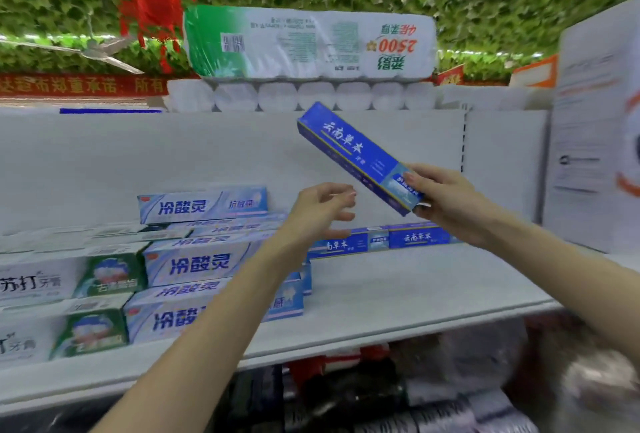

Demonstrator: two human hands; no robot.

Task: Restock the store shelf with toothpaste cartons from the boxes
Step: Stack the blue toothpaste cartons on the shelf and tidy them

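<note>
From the head camera, the right hand (446, 200) pinched a dark blue toothpaste carton (353, 155) by its lower end, thumb on the printed face and fingers curled behind. The carton was in the air above the shelf (415, 287), tilted up and to the left. Gripping it by one end left the rest of its length free, probably so the other hand could take it or steady it.

The left hand (318, 214) held nothing. Its fingers were spread and loosely bent, and it was raised just beside the carton's underside without touching it, which looked like a reach to help turn the carton level.

Two matching blue cartons (381, 240) lay end to end at the back of the shelf, below the raised one. The bare shelf in front of them seemed the likely spot for it, keeping the same brand together. To the left, a stack of pale blue cartons (204, 259) stood with labels facing out, next to green-and-white cartons (69, 287). No supply box was in view.
</note>
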